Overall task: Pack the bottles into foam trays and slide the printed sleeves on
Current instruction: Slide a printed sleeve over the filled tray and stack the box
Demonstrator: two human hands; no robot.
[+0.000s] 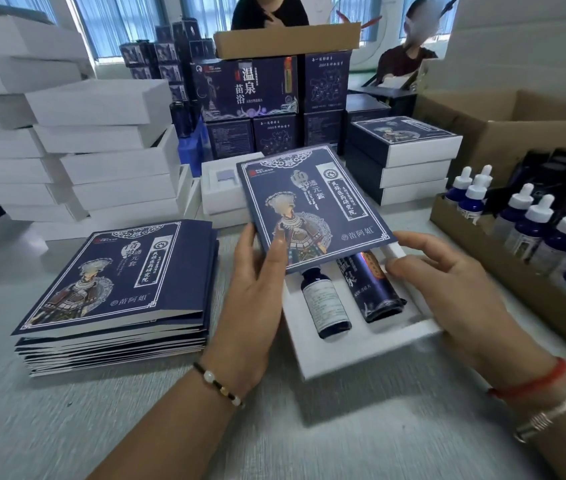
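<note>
A white foam tray (361, 348) lies on the grey desk (136, 427) in front of me, its long axis running away from me and leaning slightly left. Two dark items rest in its slots, lengthwise along that axis: a blue dropper bottle (324, 303) on the left, base toward me, and a dark printed tube (375, 289) on the right. A blue printed sleeve (316, 209) covers the tray's far half, tilted the same way, its open end facing me.

My left hand (253, 296) reaches in from below, its grip pinching the sleeve's left edge, thumb on top of the printed face. My right hand (447, 289) comes in from the right, fingers curled round the tray's right rim, just below the sleeve's near corner.

A stack of flat sleeves (118, 296) sits to my left. A cardboard box of dropper bottles (534, 233) stands to my right. White boxes (67, 140) are piled beyond.
</note>
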